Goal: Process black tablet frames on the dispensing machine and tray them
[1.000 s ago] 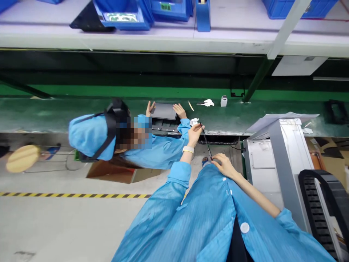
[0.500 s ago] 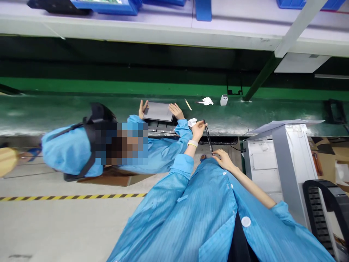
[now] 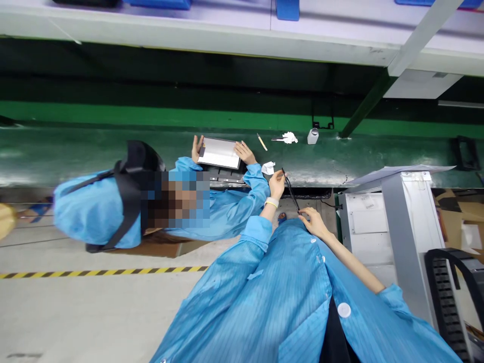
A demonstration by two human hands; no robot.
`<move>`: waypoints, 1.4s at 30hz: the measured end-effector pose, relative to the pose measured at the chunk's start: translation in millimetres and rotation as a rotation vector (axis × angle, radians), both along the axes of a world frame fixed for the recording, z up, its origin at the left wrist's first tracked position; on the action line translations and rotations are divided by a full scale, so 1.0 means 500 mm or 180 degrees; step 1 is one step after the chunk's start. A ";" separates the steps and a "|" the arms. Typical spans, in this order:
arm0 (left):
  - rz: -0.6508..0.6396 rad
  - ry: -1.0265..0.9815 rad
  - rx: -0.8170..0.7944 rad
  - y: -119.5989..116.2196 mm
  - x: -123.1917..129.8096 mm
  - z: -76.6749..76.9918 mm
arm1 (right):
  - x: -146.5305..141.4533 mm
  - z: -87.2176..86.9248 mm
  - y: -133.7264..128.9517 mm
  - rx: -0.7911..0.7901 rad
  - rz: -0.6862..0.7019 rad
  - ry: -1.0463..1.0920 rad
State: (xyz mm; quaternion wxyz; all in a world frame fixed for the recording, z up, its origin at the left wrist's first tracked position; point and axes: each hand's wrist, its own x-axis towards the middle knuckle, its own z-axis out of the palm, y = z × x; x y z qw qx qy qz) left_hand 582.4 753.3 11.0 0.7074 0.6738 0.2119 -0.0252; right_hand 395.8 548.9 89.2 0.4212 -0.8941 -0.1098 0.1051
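Between my two hands is a thin black frame-like piece [image 3: 291, 190], seen nearly edge-on and slanting down to the right. My left hand [image 3: 277, 184] pinches its upper end just in front of the bench edge. At the lower end, the fingers of my right hand [image 3: 313, 222] are closed on it, close to my blue smock. A crumpled white tissue [image 3: 268, 168] lies on the green bench [image 3: 295, 160] just beyond my left hand. What kind of part the black piece is, I cannot tell.
To my left a co-worker [image 3: 223, 206] in blue holds a flat panel [image 3: 220, 153] with both hands. A yellow-handled tool [image 3: 262, 142], a wad of tissue [image 3: 290, 137] and a small bottle [image 3: 313, 135] stand or lie farther back. A grey metal cabinet [image 3: 408, 227] is at my right.
The co-worker's panel now looks bright white where it was grey. My hands keep their hold on the black piece; the whole view has shifted slightly.
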 end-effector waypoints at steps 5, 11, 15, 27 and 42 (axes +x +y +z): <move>0.0307 0.0362 -0.0200 -0.018 -0.068 -0.036 | 0.037 0.073 -0.073 -0.0217 0.0153 -0.0023; 0.0374 0.0660 -0.0697 -0.094 -0.191 -0.045 | 0.090 0.186 -0.192 -0.0540 0.0325 0.0003; 0.0269 0.0773 -0.1059 -0.144 -0.252 -0.031 | 0.076 0.266 -0.240 -0.0697 0.0386 0.0114; -0.0203 0.0665 -0.1514 -0.189 -0.303 0.023 | 0.012 0.402 -0.276 -0.0978 0.0201 0.0236; -0.0326 0.0787 -0.1602 -0.198 -0.314 0.026 | -0.008 0.433 -0.250 -0.1124 0.0238 0.0278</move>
